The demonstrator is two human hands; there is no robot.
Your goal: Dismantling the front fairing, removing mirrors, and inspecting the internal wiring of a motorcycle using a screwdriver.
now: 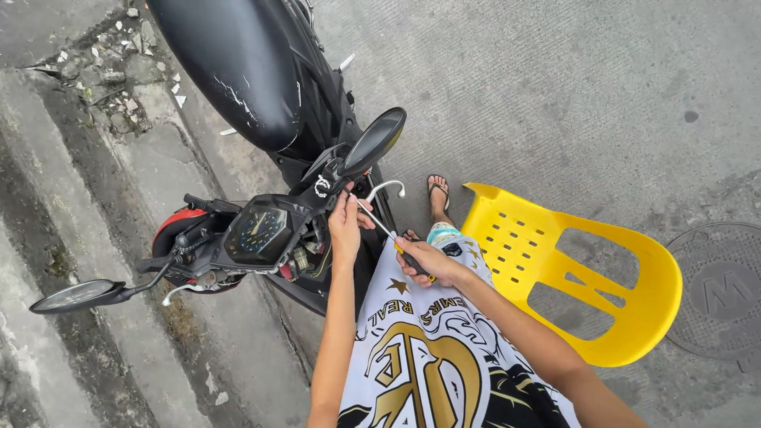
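A black motorcycle (261, 87) stands in front of me, its handlebar and dashboard (258, 230) toward me. My right hand (432, 261) grips a screwdriver (380, 224) by its black and yellow handle, the metal shaft angled up and left toward the handlebar's right end. My left hand (346, 220) is at the shaft's tip, fingers pinched by the base of the right mirror (374, 141) and the silver brake lever (386, 187). What the left fingers pinch is hidden.
A yellow plastic chair (587, 277) stands close on my right. A round manhole cover (717, 289) lies at the far right. Concrete steps (71, 206) with rubble run along the left. The left mirror (75, 295) sticks out low left. My sandalled foot (437, 196) is beside the bike.
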